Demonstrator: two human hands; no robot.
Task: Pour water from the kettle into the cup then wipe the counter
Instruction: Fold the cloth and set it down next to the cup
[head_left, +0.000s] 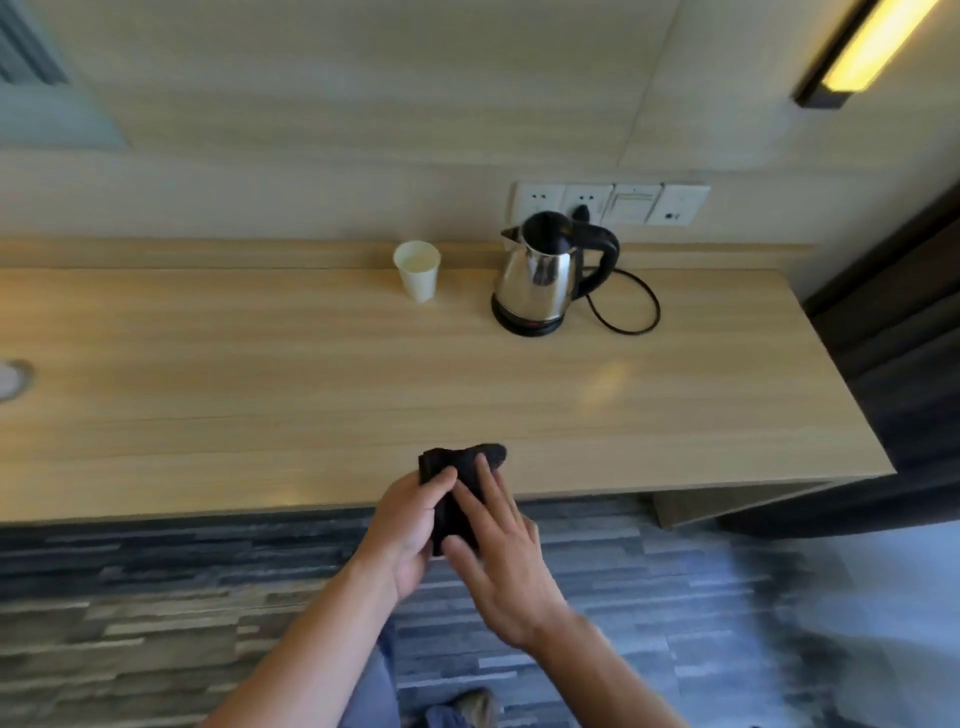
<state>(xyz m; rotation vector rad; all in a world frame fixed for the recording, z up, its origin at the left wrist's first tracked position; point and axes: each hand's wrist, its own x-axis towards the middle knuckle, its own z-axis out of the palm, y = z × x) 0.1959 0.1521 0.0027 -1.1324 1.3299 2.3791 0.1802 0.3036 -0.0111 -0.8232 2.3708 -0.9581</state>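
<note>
Wooden counter (260, 364) spans mid-frame. Kettle (545, 275) parked on base upper centre, cup (417, 270) just left, clear of wiping. Dark cloth (457, 478) grasped by left hand (405, 525) at counter's near edge; right hand (498, 551) laid open on it, probably for folding.

At the upper right of the frame we see a lit wall lamp (868, 48), a yellow strip in a dark housing. Along the wall, right of centre, we find a row of white sockets and switches (610, 202), one with a black plug in it. At the top left corner we make out a pale vent grille (28, 44). At the left edge, a round metal fitting (13, 379) is half cut off. Across the bottom we see striped grey-blue carpet (156, 597), and dark curtains (904, 338) fill the right edge.
</note>
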